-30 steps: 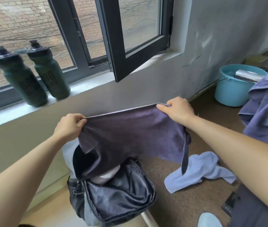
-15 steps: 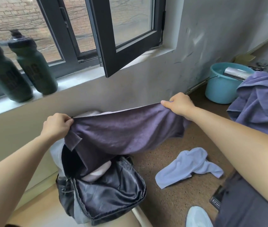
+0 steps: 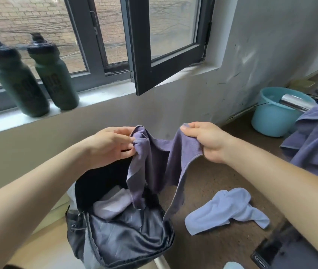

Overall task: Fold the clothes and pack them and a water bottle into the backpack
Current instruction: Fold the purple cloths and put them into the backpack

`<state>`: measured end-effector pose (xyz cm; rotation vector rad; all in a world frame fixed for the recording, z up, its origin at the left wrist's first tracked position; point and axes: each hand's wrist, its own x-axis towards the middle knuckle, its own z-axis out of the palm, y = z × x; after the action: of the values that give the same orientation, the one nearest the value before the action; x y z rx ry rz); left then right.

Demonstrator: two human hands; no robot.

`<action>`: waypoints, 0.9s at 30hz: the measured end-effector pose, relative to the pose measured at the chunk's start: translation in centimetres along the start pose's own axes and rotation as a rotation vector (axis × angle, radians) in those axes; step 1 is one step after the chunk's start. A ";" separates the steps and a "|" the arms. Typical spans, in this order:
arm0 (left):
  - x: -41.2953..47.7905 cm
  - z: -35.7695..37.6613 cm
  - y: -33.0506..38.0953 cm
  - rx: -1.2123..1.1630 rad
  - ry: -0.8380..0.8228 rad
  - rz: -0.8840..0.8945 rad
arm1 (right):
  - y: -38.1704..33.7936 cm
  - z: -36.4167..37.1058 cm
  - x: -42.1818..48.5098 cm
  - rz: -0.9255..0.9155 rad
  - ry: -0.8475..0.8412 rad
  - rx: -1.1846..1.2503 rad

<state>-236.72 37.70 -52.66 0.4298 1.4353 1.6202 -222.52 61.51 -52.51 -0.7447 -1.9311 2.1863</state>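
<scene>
So the left hand (image 3: pixel 113 146) and right hand (image 3: pixel 206 140) each pinch a top corner of the purple cloth (image 3: pixel 154 162), held close together right above the open backpack (image 3: pixel 127 235) at 6 o'clock. That way it hangs doubled, tail dipping in beside a folded white piece (image 3: pixel 111 204). My guess is it's a midair fold so it drops straight in. The green water bottles (image 3: pixel 55 76) wait on the sill at 10 o'clock, and a light blue cloth (image 3: pixel 226 210) lies unfolded at 4 o'clock.
</scene>
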 end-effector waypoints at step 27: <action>-0.9 5.3 -0.5 -0.091 -0.002 0.139 | 1.3 4.2 -3.7 -0.733 -0.024 -0.408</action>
<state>-232.07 40.11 -51.48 0.4876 1.3490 1.7883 -220.91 56.00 -52.50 -0.0053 -2.2108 1.3928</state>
